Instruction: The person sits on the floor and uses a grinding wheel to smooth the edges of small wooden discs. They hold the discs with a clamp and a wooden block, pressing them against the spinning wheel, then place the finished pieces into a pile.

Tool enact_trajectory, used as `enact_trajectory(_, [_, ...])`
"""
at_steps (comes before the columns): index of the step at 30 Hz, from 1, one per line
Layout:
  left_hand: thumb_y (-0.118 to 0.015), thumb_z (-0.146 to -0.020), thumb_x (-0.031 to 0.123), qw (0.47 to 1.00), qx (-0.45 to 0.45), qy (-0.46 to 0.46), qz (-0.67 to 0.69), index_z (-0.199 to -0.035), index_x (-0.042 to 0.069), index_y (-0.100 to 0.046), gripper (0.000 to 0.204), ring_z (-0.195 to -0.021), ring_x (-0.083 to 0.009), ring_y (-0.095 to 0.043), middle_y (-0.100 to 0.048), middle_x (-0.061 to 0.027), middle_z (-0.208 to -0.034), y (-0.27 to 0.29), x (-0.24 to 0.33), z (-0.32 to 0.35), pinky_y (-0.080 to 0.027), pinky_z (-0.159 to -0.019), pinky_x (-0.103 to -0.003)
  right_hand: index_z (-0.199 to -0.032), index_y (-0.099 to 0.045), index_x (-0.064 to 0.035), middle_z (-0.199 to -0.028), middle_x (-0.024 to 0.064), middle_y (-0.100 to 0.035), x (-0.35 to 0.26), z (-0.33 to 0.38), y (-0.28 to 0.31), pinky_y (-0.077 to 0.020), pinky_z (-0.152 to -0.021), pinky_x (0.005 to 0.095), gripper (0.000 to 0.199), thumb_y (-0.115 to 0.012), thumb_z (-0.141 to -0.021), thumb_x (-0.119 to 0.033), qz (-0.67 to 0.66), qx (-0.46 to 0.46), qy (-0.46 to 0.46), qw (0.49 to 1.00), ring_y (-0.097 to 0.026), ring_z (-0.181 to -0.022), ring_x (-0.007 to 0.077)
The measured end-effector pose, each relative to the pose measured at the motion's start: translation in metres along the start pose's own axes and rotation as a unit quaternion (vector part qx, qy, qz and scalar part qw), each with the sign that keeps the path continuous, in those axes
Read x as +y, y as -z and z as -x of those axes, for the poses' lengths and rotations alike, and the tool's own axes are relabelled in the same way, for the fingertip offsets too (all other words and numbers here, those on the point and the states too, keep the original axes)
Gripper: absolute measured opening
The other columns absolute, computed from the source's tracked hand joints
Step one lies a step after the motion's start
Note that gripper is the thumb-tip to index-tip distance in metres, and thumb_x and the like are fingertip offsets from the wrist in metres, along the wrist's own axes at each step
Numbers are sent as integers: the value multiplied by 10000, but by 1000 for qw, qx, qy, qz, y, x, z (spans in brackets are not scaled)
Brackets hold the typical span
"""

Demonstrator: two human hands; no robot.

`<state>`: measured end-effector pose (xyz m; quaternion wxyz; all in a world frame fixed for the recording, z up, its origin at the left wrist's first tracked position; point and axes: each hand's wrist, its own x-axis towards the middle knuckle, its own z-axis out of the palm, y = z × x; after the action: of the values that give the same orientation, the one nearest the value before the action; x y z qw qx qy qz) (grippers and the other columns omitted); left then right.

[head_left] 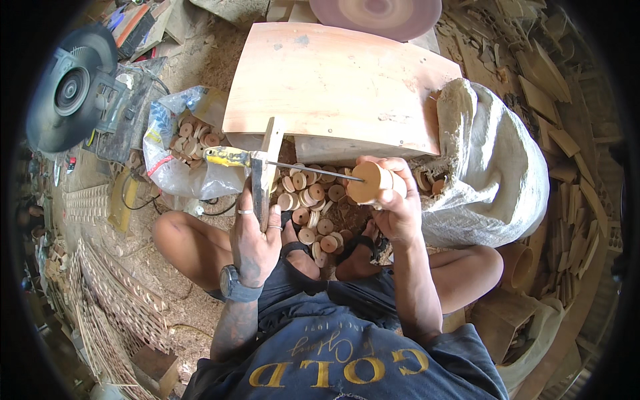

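Note:
My left hand [257,237] grips an upright wooden bar [272,148], its fingers wrapped round the lower part. Across the bar lies a worn yellow handle [229,157], and a thin metal rod [313,171], like a screwdriver shaft, runs from it to the right. The rod's far end meets the centre of a round wooden disc [368,181]. My right hand [399,210] is closed round this disc and at least one more stacked behind it. How far the rod passes through them is hidden. Below lies a heap of wooden discs [317,193], many with centre holes.
A wooden board [333,87] stands ahead, with a round sanding disc [377,15] behind it. A circular blade machine [70,93] is at far left. A plastic bag [193,173] holds more discs. A white sack [493,180] and wood offcuts [567,247] lie right.

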<state>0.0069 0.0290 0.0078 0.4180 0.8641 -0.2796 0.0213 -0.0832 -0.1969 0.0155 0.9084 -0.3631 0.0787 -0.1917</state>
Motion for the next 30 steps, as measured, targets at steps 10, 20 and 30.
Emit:
enact_trajectory(10, [-588, -947, 155, 998, -41, 56, 4, -1438, -44, -293, 607, -1192, -404, -525, -503, -298, -1306, -8, -8, 13, -416, -996, -435, -1060, -639, -49, -1167, 115, -639, 6, -18, -18, -493, -912, 321, 430, -868, -707, -141, 355, -13, 53, 933, -596, -1079, 174])
enact_trajectory(20, [-614, -936, 189, 992, -42, 116, -30, -1422, -46, -314, 617, -1157, -422, -544, -539, -302, -1255, -10, -13, 26, -436, -963, -438, -1287, -508, -40, -1211, 100, -572, 7, -16, -36, -459, -954, 361, 546, -732, -797, -134, 471, -79, 76, 875, -566, -1122, 235])
enact_trajectory(30, [-630, -927, 215, 987, -30, 154, 17, -1414, -48, -328, 631, -1145, -434, -542, -537, -305, -1256, -16, -14, 37, -435, -959, -446, -1445, -306, -42, -1405, 181, -449, 24, -12, -5, -404, -1047, 367, 598, -612, -933, -95, 71, -63, -57, 994, -487, -1263, 240])
